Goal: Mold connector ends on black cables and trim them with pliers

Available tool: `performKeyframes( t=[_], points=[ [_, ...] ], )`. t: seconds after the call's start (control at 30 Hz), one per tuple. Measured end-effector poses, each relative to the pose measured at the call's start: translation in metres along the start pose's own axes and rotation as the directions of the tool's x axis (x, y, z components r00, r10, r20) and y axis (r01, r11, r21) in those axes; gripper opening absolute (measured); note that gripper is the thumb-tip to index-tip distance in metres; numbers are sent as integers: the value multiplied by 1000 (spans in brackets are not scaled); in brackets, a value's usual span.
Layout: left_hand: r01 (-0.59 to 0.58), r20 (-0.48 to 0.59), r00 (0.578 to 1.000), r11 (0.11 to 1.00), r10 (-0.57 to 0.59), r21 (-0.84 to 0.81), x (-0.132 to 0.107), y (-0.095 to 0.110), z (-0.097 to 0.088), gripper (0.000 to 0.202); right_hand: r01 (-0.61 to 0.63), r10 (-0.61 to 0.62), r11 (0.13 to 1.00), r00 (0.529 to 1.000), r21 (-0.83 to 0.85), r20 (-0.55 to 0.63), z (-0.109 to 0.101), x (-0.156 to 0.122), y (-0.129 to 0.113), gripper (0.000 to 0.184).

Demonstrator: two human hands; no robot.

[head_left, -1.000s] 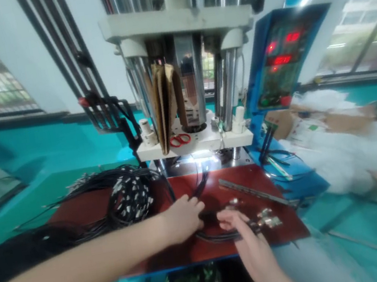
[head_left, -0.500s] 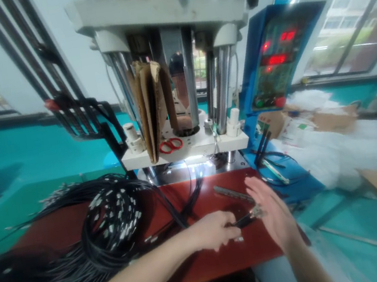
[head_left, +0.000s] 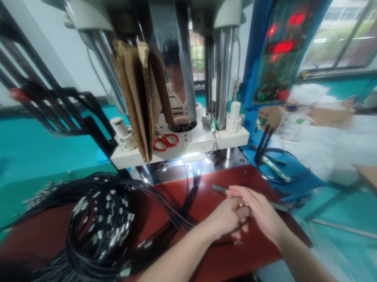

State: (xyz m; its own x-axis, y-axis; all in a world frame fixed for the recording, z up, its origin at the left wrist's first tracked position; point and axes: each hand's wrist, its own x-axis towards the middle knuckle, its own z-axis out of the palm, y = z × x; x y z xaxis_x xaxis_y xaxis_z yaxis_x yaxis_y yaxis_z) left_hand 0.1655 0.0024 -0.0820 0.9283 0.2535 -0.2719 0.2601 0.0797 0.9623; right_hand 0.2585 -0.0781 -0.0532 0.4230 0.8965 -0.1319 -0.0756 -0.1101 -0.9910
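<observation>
My left hand (head_left: 224, 219) is closed round a small bunch of black cables, mostly hidden inside the fist. Metal cable ends (head_left: 245, 203) poke out between the two hands. Against these ends lies my right hand (head_left: 261, 213), palm inward, its fingers stretched out and together. Behind the hands, a flat grey metal bar (head_left: 219, 188) rests on the red-brown tabletop (head_left: 232, 267), partly covered by my fingers. A loose cable end (head_left: 238, 242) lies just below my left hand.
A large coil of black cables (head_left: 74, 258) with white tips covers the left side. Ahead stands a press (head_left: 181, 149) with red-handled scissors (head_left: 166, 141) and folded cardboard (head_left: 138, 101) on its plate. More cables (head_left: 193, 191) run under it. A blue control box (head_left: 273, 43) stands right.
My right hand has moved left and in against the cable ends held by my left hand. My left hand has shifted slightly right and up. The view has tilted down a little.
</observation>
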Motion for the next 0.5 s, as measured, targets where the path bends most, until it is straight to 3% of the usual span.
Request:
performKeyframes(
  t=[0.07,0.2,0.33,0.5],
  points=[
    [-15,-51,999,999,13,-39,2,-4,0,27,1,-1,999,1000,42,-18,-1,4,3,40],
    [4,-39,999,994,-8,-111,2,-5,-1,28,33,-33,999,999,15,-17,2,12,7,37],
    [-61,-27,998,977,57,-206,-3,-2,-5,27,90,-88,995,995,-37,43,3,18,6,32],
    [-84,-45,996,956,74,-281,-5,-5,-9,15,71,-62,992,994,-102,91,9,21,5,32]
  ],
)
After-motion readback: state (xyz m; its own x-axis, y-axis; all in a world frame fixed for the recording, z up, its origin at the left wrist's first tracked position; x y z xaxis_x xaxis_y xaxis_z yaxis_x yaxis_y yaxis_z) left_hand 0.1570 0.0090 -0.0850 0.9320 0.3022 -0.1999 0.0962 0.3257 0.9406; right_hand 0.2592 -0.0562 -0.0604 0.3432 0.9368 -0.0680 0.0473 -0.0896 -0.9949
